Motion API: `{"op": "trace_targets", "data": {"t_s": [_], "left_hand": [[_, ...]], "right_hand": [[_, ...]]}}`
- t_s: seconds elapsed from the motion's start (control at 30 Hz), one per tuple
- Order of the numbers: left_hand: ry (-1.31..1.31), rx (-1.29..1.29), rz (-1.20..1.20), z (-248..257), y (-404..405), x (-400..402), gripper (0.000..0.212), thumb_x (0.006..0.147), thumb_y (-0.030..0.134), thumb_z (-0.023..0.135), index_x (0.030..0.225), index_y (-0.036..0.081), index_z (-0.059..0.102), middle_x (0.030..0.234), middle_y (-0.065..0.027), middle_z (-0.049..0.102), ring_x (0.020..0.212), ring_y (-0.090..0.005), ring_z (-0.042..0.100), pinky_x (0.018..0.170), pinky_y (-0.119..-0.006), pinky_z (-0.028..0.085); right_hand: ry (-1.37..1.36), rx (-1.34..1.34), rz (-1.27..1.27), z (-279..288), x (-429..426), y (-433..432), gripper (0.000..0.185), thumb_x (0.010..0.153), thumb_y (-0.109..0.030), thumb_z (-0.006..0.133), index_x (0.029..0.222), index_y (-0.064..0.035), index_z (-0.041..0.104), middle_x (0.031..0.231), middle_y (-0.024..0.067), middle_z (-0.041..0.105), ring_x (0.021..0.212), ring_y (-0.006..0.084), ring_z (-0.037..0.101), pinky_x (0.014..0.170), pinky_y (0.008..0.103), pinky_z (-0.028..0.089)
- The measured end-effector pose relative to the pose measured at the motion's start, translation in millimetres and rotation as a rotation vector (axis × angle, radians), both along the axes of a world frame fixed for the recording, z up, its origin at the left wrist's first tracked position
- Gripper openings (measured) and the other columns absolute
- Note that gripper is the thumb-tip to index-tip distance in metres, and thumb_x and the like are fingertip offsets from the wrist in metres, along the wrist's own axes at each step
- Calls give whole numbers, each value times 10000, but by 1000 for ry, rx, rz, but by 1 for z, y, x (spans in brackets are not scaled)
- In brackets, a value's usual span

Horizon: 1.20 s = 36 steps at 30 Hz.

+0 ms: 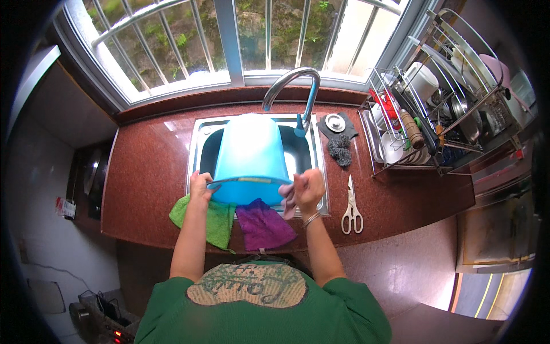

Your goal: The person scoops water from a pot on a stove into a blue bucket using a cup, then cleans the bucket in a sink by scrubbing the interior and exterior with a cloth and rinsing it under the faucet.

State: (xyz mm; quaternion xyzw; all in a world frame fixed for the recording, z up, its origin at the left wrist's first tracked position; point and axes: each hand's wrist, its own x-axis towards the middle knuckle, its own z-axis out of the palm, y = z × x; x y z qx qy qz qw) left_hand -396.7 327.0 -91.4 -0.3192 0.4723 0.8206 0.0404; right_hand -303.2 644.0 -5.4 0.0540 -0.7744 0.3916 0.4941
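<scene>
A light-blue plastic bucket (251, 150) lies tilted over the steel sink (192, 148), its mouth towards me. My left hand (200, 185) grips the left side of its rim. In my right hand (309, 187) is a bunched pinkish cloth (288, 200), held against the right side of the rim. A green cloth (220, 223) and a purple cloth (264, 226) hang over the counter's front edge below the bucket. The chrome faucet (292, 74) arches behind the bucket at its right.
Kitchen scissors (352, 208) lie right of the sink on the red stone counter (142, 172). Behind them are dark scouring pads (339, 150) and a sink strainer (335, 123) on a dark cloth. A loaded dish rack (429, 116) stands far right. A barred window rises behind.
</scene>
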Motion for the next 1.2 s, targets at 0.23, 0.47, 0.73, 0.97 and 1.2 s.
{"op": "trace_targets", "data": {"t_s": [0.23,0.47,0.73,0.97,1.2], "left_hand": [[47,-37,207,-1,21,17,511,690,-98,526,1171,-4,380,907,-138,463,791,-294,537,711,-528,502],[-132,283,102,35,52,30,385,802,32,586,1177,-5,504,1165,-176,513,1061,-316,519,910,-529,444],[-116,556,48,82,101,53,394,888,39,454,1260,-58,372,1282,-219,430,1201,-356,450,1012,-556,374],[-125,494,73,77,103,46,371,886,-3,439,1233,-100,347,1245,-243,429,1152,-364,478,997,-546,404],[-79,392,5,74,101,53,334,891,17,450,1188,-118,383,1202,-233,460,1109,-353,494,987,-525,414]], "right_hand": [[-197,-295,147,26,-60,41,320,882,-265,647,708,-47,490,652,29,501,573,117,486,524,258,402],[-662,-398,664,-50,-87,15,159,900,-181,570,949,-31,555,919,101,551,866,170,553,741,290,474],[-698,-373,880,-36,-62,-17,199,756,-57,604,952,-43,571,1173,147,368,1050,258,485,913,384,439],[-771,-423,502,-116,-66,26,117,806,-49,627,922,-53,634,916,51,546,814,158,573,766,269,499],[-832,-124,960,-14,-80,-7,180,729,-5,677,883,-82,728,965,56,576,923,146,569,804,273,493]]}}
